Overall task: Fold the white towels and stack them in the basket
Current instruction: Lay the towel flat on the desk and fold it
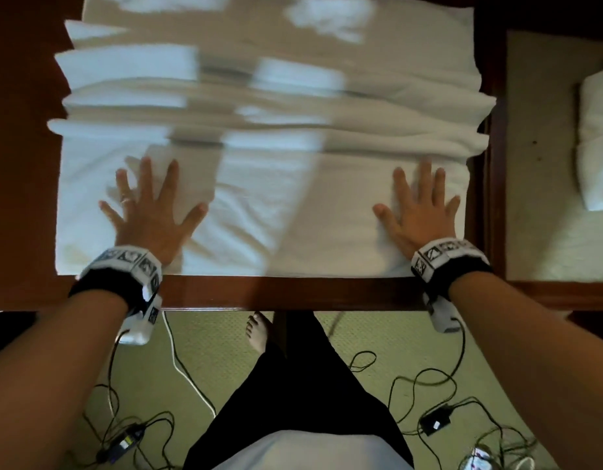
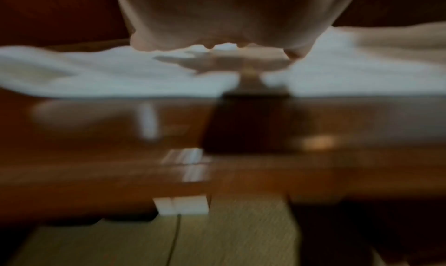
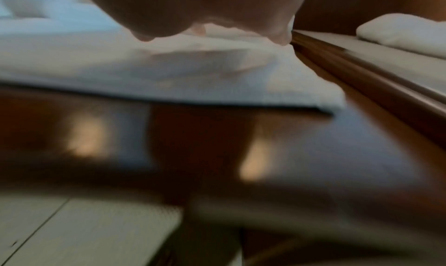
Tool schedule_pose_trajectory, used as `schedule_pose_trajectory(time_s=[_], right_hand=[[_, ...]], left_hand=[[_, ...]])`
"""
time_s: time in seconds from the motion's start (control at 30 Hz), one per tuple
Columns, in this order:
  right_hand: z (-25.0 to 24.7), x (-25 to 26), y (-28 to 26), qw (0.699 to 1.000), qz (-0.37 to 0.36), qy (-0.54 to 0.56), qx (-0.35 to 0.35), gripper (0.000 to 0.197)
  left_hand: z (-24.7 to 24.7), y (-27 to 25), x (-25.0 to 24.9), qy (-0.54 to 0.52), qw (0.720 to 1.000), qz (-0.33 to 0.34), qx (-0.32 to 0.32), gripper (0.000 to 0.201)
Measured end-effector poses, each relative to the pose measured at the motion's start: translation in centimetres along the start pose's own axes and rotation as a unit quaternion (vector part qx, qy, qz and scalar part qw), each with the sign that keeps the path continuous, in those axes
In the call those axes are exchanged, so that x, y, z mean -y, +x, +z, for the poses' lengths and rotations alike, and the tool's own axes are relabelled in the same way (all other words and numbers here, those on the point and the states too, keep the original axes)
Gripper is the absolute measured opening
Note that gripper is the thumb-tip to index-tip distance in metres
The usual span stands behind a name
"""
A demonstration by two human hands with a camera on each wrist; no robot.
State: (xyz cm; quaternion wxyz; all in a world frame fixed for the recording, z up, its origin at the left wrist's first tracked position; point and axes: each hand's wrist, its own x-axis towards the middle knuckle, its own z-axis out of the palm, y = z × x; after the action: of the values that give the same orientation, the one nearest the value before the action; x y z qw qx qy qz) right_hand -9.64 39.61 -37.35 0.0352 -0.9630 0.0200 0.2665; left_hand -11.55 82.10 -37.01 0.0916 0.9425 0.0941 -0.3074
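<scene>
A white towel [image 1: 259, 218] lies spread flat on the near part of the dark wooden table [image 1: 293, 293]. My left hand [image 1: 151, 205] rests flat on its left side, fingers splayed. On its right side my right hand [image 1: 418, 205] lies flat the same way. Behind the flat towel a pile of several white towels [image 1: 259, 96] lies in overlapping layers. The wrist views are blurred: the left one shows the towel's near edge [image 2: 120, 79] under my palm, the right one shows the towel's near right corner [image 3: 313, 94]. I see no basket.
Right of the table stands a lower beige surface [image 1: 544, 164] with a folded white towel [image 1: 598, 140] on it, also in the right wrist view [image 3: 405, 33]. Cables and power adapters [image 1: 435, 424] lie on the green floor beside my bare foot [image 1: 257, 330].
</scene>
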Motion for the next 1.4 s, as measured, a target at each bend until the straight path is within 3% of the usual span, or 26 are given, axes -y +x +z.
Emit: schedule_pose_trajectory(time_s=[0.07,0.17,0.3,0.4,0.53,0.63,0.7,0.83,0.9,0.97,1.03,1.13,1.17,1.3,1.33,1.4], right_hand=[[1.6,0.0,-3.7,1.0,0.002,0.01,-0.02,0.075],[5.3,-1.3,-9.7,1.0,0.011,0.003,0.009,0.071],[6.9,-2.6,-11.5,0.999,0.031,0.014,-0.001,0.071],[7.0,-2.9,-11.8,0.992,0.054,0.089,-0.067,0.062],[6.5,-5.1,-12.4,0.931,0.179,0.213,-0.238,0.033],[5.3,-6.2,-12.5,0.926,0.258,0.203,-0.189,0.03],[4.8,-6.4,-12.2,0.928,0.294,0.189,-0.132,0.03],[4.7,-6.7,-11.5,0.915,0.327,0.215,-0.099,0.019],[4.0,-6.4,-11.7,0.899,0.348,0.24,-0.113,0.017],[2.4,-5.4,-11.8,0.872,0.356,0.285,-0.18,0.012],[0.2,-3.4,-11.6,0.849,0.32,0.325,-0.265,0.012],[-2.2,1.4,-9.9,0.84,0.183,0.381,-0.34,0.011],[-2.5,3.4,-9.2,0.848,0.127,0.397,-0.329,0.009],[-0.6,9.3,-8.5,0.902,-0.08,0.386,-0.175,0.008],[0.3,9.2,-8.8,0.91,-0.094,0.361,-0.182,0.011],[2.2,6.7,-9.5,0.929,-0.042,0.304,-0.207,0.018]], left_hand=[[2.0,-3.0,1.9,0.013,1.0,0.004,-0.007,0.082],[5.6,-7.8,5.6,-0.003,1.0,-0.016,-0.004,0.084],[7.9,-10.3,7.6,0.025,1.0,-0.013,-0.01,0.088],[8.0,-10.4,6.6,0.022,0.998,0.0,-0.053,0.088],[7.4,-9.4,3.8,0.036,0.995,0.082,-0.054,0.086],[7.8,-8.0,1.6,0.037,0.99,0.11,-0.075,0.084],[8.4,-7.6,0.5,0.032,0.992,0.087,-0.088,0.084],[8.0,-7.2,-0.5,0.019,0.99,0.07,-0.12,0.09],[7.4,-6.5,-0.4,0.029,0.988,0.086,-0.122,0.091],[7.6,-6.0,-0.2,0.041,0.987,0.101,-0.118,0.09],[8.2,-5.8,-0.1,0.047,0.985,0.109,-0.129,0.088],[8.5,-5.8,-0.2,0.047,0.985,0.094,-0.137,0.087],[8.5,-5.7,-0.2,0.046,0.985,0.09,-0.138,0.088],[8.3,-5.5,-0.2,0.038,0.985,0.083,-0.148,0.089],[8.4,-5.4,-0.2,0.038,0.985,0.081,-0.15,0.089],[8.5,-5.4,-0.1,0.038,0.984,0.077,-0.157,0.089]])
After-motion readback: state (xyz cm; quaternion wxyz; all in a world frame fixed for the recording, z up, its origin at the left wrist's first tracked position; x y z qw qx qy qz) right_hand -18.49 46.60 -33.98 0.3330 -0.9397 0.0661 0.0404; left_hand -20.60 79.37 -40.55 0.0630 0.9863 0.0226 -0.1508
